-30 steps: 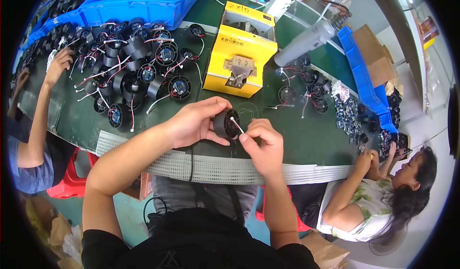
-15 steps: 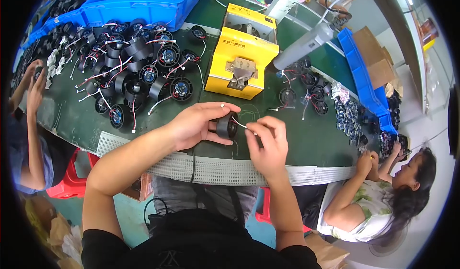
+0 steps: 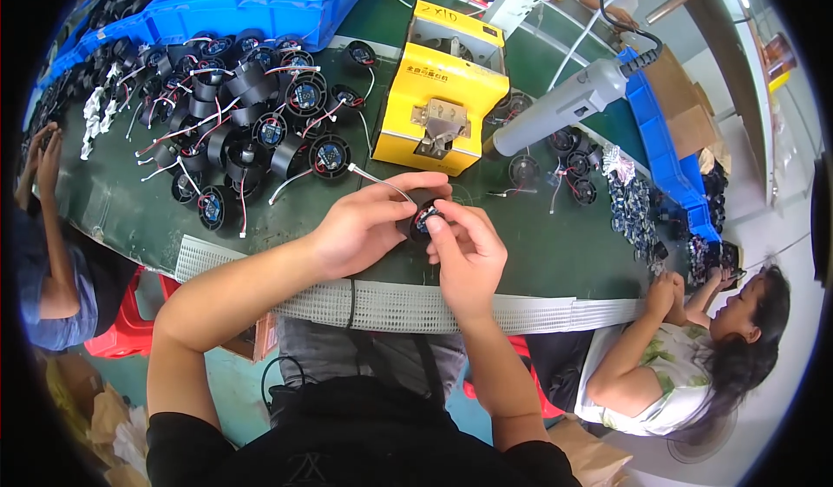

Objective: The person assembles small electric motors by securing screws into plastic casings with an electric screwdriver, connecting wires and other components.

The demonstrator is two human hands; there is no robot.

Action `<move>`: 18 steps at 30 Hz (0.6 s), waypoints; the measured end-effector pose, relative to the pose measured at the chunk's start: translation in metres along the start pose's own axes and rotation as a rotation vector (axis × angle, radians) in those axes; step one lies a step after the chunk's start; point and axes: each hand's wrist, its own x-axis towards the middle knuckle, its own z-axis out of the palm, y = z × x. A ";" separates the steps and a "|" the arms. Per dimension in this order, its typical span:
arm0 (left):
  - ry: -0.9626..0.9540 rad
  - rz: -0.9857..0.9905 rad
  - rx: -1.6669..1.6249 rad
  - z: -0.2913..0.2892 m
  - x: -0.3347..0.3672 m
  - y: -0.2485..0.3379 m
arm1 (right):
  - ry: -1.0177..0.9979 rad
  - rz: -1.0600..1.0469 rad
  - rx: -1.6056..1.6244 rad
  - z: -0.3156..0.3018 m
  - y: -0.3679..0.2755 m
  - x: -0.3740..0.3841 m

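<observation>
Over the table's near edge I hold a small round black motor housing [image 3: 426,219] with a circuit board in its open end. My left hand [image 3: 363,227] is closed around its left side. A thin white cable [image 3: 380,180] with a small plug sticks out past the left fingers toward the heap. My right hand [image 3: 471,257] is closed too, thumb and fingers pressed on the board side. Those fingertips partly cover the board. Left of my hands lies a heap of similar black housings [image 3: 247,159] with blue boards and loose wires.
A yellow machine [image 3: 438,79] with a metal fixture stands just beyond my hands. A grey cylindrical tool [image 3: 560,110] leans beside it. Blue bins [image 3: 252,20] sit at the back left and right. Co-workers sit at both sides. A white grille strip [image 3: 399,307] edges the table.
The housing has turned so its board faces up and right. My right hand has moved from the cable onto the board. The cable now points left. The grey tool has swung lower.
</observation>
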 end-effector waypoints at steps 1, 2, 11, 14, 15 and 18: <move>-0.013 0.013 0.009 0.000 0.000 0.000 | 0.035 -0.148 -0.149 -0.001 0.005 0.002; -0.044 0.036 0.039 0.001 0.001 -0.004 | 0.070 -0.296 -0.298 -0.001 0.008 0.003; -0.030 0.061 0.347 0.009 -0.003 -0.004 | -0.043 -0.135 0.018 -0.004 0.005 0.008; 0.038 -0.029 0.486 0.007 -0.001 0.006 | -0.053 -0.164 -0.044 -0.012 0.002 0.014; 0.082 -0.092 0.671 0.007 0.000 0.009 | -0.069 -0.177 -0.091 -0.015 0.003 0.014; 0.083 -0.041 0.599 0.001 -0.002 0.009 | -0.104 -0.151 -0.133 -0.012 0.000 0.019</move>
